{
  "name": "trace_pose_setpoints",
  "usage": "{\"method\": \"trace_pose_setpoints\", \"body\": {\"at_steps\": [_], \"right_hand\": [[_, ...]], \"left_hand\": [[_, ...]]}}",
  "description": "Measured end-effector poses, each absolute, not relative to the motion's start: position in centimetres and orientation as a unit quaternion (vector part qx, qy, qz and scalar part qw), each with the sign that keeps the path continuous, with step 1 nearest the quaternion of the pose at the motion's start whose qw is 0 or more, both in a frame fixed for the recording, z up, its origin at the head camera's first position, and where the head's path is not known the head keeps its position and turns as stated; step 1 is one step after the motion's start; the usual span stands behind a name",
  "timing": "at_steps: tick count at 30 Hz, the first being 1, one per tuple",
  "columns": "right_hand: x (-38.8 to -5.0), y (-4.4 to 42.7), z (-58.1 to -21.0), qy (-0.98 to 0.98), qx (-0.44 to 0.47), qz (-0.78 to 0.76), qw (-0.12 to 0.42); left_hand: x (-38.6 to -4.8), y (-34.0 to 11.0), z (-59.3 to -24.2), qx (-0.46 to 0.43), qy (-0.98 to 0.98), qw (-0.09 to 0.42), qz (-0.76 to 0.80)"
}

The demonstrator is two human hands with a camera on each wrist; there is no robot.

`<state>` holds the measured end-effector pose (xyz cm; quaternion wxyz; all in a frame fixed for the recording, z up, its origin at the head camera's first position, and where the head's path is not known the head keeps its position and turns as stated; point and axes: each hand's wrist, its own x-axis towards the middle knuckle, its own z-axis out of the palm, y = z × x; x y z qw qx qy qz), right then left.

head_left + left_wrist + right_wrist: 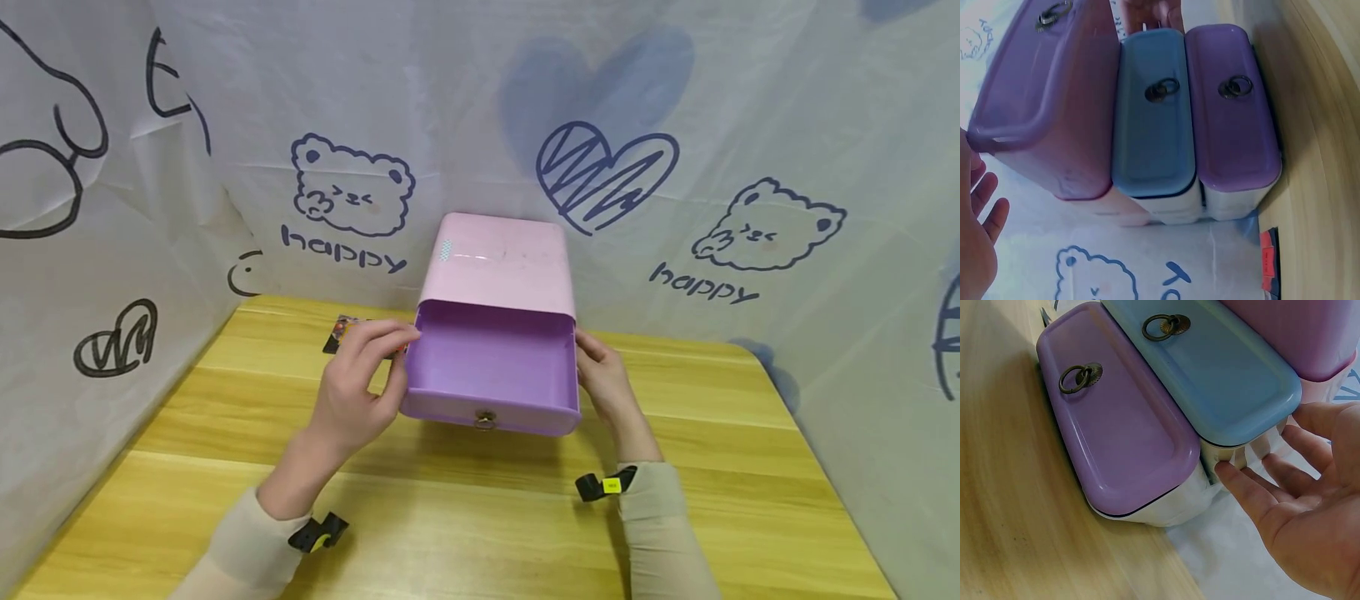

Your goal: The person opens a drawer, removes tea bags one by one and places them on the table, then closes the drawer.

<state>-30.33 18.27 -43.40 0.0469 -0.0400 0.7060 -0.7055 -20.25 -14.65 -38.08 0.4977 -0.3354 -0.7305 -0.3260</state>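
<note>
A small pink drawer cabinet (498, 258) stands at the back of the table. Its purple top drawer (491, 358) is pulled out, with a bare floor and a ring pull (485, 419) on the front. Below it sit a blue drawer (1155, 131) and a lower purple drawer (1235, 131), both closed in the cabinet. My left hand (358, 379) is at the top drawer's left wall, fingertips touching the rim, other fingers loosely spread. With extended fingertips, my right hand (1310, 494) touches the cabinet's side by the blue drawer; in the head view the drawer partly hides them.
A dark printed card or packet (341, 327) lies left of the cabinet, partly behind my left hand. White cloth (465, 100) with drawn bears and hearts hangs behind and beside the wooden table (480, 533).
</note>
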Motion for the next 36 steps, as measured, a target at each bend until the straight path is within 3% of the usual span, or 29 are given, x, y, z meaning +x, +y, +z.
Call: {"method": "trace_pose_setpoints", "body": {"at_steps": [18, 36], "right_hand": [[-30.4, 18.4, -43.4, 0.711, -0.043, -0.700, 0.050], [-30.3, 18.3, -43.4, 0.708, -0.041, -0.703, 0.049]], "left_hand": [[-17.5, -12.1, -37.5, -0.445, -0.672, 0.562, -0.186], [-16.1, -11.3, -38.9, -0.477, -0.698, 0.533, 0.030]]}}
